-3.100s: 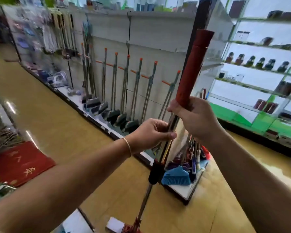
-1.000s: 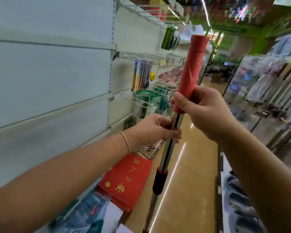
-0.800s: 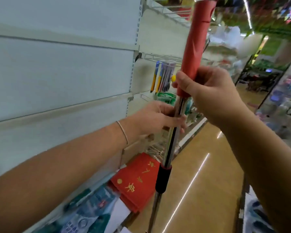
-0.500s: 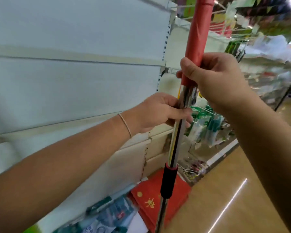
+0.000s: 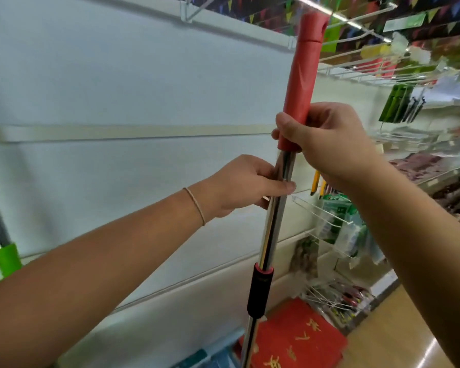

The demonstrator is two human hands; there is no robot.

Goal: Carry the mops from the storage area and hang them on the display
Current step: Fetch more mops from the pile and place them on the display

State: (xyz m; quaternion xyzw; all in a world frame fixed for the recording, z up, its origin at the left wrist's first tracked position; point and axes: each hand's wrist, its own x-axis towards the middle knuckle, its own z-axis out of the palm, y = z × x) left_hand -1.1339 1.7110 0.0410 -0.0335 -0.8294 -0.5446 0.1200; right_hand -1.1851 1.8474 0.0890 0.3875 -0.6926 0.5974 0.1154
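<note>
I hold one mop point(image 5: 274, 229) upright in front of me. It has a red top grip point(image 5: 303, 73), a shiny metal pole and a black collar point(image 5: 259, 293) lower down. My right hand point(image 5: 327, 144) grips the bottom of the red grip. Just below it, my left hand point(image 5: 247, 184) grips the metal pole. The mop's head is out of view below the frame. A bare white display panel point(image 5: 117, 88) stands right behind the mop.
Wire hooks and racks with packaged goods point(image 5: 340, 229) stick out from the shelving on the right. A red mat point(image 5: 298, 341) with gold characters lies at the shelf's foot. Green-and-grey fittings point(image 5: 0, 261) stand at the left edge. Tan floor shows at the lower right.
The view has swung from the aisle with hanging mops round to the white panel, which has come closer. Both hands keep the same hold on the mop.
</note>
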